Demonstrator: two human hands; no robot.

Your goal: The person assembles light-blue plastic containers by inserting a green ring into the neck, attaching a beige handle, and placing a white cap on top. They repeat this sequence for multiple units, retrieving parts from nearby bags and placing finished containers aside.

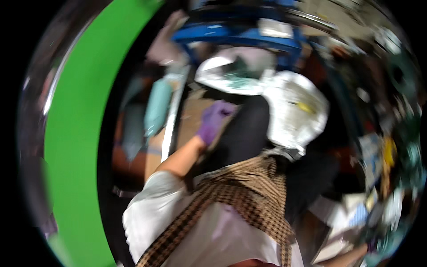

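Note:
The picture is smeared by motion. My left hand [214, 121], in a purple glove, is beside my dark-trousered left knee, above a brown cardboard-like surface [192, 111]. Its fingers look curled in, and anything inside them is hidden. To its right, an open white plastic bag [293, 120] lies against my legs, with a small yellow piece [304, 107] inside. Beyond the hand is another pale sheet or bag [213, 73] with teal material on it. At the lower right rim my right forearm [349, 257] reaches toward a jumble of teal and white items; the fingers there are blurred.
A wide green band [73, 133] with a dark edge runs along the left. Beside it stands a teal bottle-shaped thing [158, 107] near a pale metal edge [171, 120]. A blue frame [240, 35] crosses the far side. Mixed loose items [409, 151] pile up on the right.

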